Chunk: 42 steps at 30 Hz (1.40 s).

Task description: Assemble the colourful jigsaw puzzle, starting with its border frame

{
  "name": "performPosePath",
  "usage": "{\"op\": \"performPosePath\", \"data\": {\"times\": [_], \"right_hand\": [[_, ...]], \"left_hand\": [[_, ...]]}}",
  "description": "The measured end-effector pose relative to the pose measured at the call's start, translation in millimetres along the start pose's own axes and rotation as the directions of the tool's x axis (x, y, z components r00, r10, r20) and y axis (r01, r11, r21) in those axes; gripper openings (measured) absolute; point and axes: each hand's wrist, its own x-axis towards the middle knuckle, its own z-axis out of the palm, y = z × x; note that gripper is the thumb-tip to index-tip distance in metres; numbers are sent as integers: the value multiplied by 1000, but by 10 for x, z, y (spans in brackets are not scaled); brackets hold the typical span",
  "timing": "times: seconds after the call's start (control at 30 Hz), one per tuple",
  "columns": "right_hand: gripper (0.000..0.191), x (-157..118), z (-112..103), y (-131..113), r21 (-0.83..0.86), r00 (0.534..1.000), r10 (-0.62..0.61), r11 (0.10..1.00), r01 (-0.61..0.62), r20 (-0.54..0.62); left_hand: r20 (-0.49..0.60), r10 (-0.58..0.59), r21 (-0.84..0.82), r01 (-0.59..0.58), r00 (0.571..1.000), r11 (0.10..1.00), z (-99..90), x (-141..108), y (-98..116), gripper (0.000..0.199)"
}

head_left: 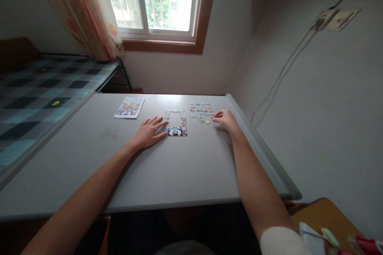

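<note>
A partly joined jigsaw puzzle (pixel 176 132) lies flat on the table, its border closed round a bare middle and its lower rows filled with a blue character. My left hand (pixel 150 130) rests flat with fingers spread, the fingertips touching the puzzle's left edge. To the right of the puzzle, loose jigsaw pieces (pixel 200 110) are scattered in a group. At the right side of that group is my right hand (pixel 225 119), thumb and fingers pinched together close to the pieces. Whatever is between those fingertips is too small to make out.
A printed picture sheet (pixel 129 107) lies left of the puzzle on the grey-white table (pixel 179 171). A wall with a hanging cable (pixel 278 75) borders the table's right side. A checked bed (pixel 54 83) stands at the left, and a wooden stool (pixel 329 215) with small items is at lower right.
</note>
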Motion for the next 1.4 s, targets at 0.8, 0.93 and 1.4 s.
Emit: {"op": "performPosePath", "data": {"times": [0.8,0.93,1.4], "right_hand": [[23,-295,654,-431,678,913,-330,730,84,242],[22,-296,652,-429,652,908,-337,751,99,251],[26,-307,646,-437,655,899,-355,748,108,256]], "left_hand": [[-12,-3,-5,3,1000,1000,11,4,-2,60],[-13,-5,-4,5,1000,1000,3,0,9,59],[-3,-6,-2,6,1000,1000,11,3,2,59]]}}
